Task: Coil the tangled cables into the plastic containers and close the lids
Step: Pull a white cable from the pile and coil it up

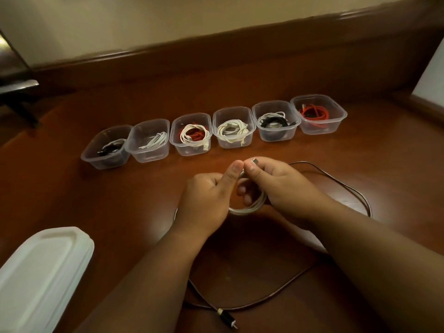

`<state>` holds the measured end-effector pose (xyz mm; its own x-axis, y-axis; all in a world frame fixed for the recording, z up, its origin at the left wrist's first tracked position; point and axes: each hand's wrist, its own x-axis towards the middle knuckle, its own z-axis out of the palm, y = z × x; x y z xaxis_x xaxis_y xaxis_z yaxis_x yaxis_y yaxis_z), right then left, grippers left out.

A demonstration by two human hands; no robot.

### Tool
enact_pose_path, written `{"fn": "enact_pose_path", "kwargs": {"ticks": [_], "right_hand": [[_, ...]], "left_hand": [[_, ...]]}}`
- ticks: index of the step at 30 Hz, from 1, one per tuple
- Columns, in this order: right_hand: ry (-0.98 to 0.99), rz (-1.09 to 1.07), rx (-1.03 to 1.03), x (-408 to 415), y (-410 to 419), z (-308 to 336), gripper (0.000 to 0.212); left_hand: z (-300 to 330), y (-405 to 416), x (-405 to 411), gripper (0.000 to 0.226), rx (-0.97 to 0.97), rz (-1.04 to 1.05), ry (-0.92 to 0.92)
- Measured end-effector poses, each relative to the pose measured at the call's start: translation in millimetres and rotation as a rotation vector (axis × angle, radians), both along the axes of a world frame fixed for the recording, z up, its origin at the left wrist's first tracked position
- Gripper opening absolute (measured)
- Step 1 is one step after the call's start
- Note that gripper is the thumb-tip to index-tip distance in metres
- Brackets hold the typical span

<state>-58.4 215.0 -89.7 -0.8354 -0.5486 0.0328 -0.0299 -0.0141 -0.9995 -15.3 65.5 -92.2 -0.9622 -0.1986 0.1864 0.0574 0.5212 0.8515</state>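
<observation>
Six tubs [192,134] in a row on table [312,164], lids off, each already with coiled cable inside; stack of lids [40,272] at near left. Coiling step in hand, by the look of it: white cable [249,206] wound in small loops just above table, in front of tubs. Left hand [206,195] curled on one side of coil, thumb up; right hand [278,186] pinching plug end at top, lower fingers hooked through loops. Dark cable [336,181] loose around both arms, not yet coiled. Next, probably: tuck plug end in, keep loops pinched, lower coil into a tub without springing open
</observation>
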Motion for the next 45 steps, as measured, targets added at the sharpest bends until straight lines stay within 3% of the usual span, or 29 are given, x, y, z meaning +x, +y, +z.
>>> {"fn": "enact_pose_path", "kwargs": {"ticks": [5,8,10,12,17,20,25,29,36,39,45], "right_hand": [[-0.084,-0.048,-0.099,6,-6,0,0.026],[-0.155,-0.188,-0.171,5,-8,0,0.028],[-0.186,-0.252,-0.198,2,-5,2,0.029],[-0.229,-0.279,-0.251,-1,-1,5,0.029],[-0.306,-0.299,-0.41,-5,4,10,0.028],[-0.31,-0.3,-0.48,-2,4,12,0.027],[-0.26,-0.335,-0.565,5,-1,15,0.025],[-0.084,-0.37,-0.47,7,-3,12,0.025],[0.222,-0.436,-0.161,0,-4,0,0.023],[0.213,-0.445,-0.128,-3,-4,-2,0.023],[0.027,-0.429,-0.144,-6,-5,-1,0.026]], "left_hand": [[-1,-1,0,0.069,-0.054,-0.023,0.098],[-4,1,-1,0.06,0.07,-0.081,0.103],[-6,0,-4,0.032,0.182,-0.135,0.118],[-9,-2,-5,0.022,0.228,-0.162,0.155],[-5,-3,-5,0.016,0.059,-0.048,0.341],[0,0,-3,0.005,0.182,0.066,0.243],[3,21,3,0.014,0.652,0.076,0.099],[4,32,10,0.028,0.823,-0.025,0.009],[4,23,5,0.026,1.116,-0.017,-0.231],[6,25,8,0.017,1.19,-0.1,-0.321],[10,24,12,0.029,1.331,-0.307,-0.4]]}}
